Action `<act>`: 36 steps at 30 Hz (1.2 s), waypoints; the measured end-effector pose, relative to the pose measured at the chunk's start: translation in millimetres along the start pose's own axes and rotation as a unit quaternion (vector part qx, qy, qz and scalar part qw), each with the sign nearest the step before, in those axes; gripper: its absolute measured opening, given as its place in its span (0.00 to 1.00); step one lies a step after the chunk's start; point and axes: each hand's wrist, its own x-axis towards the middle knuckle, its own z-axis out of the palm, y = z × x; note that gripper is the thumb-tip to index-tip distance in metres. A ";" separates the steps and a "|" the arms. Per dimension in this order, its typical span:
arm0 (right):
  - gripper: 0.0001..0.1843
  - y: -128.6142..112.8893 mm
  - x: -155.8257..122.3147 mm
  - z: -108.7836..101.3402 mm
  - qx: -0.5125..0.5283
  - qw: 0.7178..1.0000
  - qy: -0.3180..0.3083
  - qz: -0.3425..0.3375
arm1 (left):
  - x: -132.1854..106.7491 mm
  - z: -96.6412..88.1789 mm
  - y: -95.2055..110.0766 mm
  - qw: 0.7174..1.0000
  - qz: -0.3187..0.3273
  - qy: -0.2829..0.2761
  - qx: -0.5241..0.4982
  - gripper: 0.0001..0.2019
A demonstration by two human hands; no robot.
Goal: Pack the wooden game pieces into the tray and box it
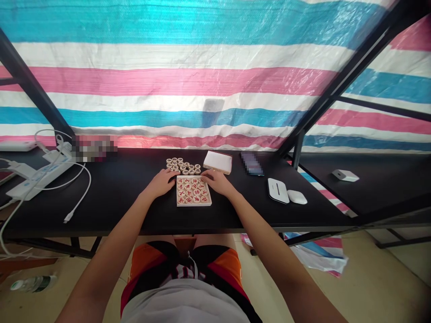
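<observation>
A shallow white box (194, 204) lies on the black desk in front of me, filled with rows of round xiangqi pieces (196, 192) marked in red. My left hand (162, 183) rests at the box's upper left corner, fingers stretched forward beside the loose pieces. At the upper right corner is my right hand (217, 181), its fingertips touching the box edge or the corner piece; which one I cannot tell. Just behind the box, loose xiangqi pieces (182, 165) with dark markings sit in a cluster on the desk. Neither hand visibly lifts anything.
The white-topped box lid (217, 160) lies behind my right hand. Farther right are a phone (252, 163), a white case (278, 190) and a white mouse (296, 197). A power strip (40, 179) with cables occupies the left side. Striped sheeting (188, 80) hangs behind the desk.
</observation>
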 end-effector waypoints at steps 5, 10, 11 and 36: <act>0.12 -2.3 -0.2 -1.0 0.002 1.000 -0.001 0.000 | -0.7 -6.5 7.3 0.998 -0.001 0.026 -0.058 0.19; 0.12 -3.3 -0.8 -1.8 0.004 1.000 -0.002 0.003 | -2.8 -10.8 13.0 0.995 0.008 0.016 -0.094 0.15; 0.12 -3.2 -0.8 -1.7 0.004 1.000 -0.001 0.004 | -3.3 -11.2 13.4 0.995 0.009 0.006 -0.097 0.15; 0.12 -10.6 -5.4 -2.3 -0.011 0.997 -0.040 -0.062 | -4.8 -10.7 13.0 0.994 -0.008 -0.035 -0.103 0.19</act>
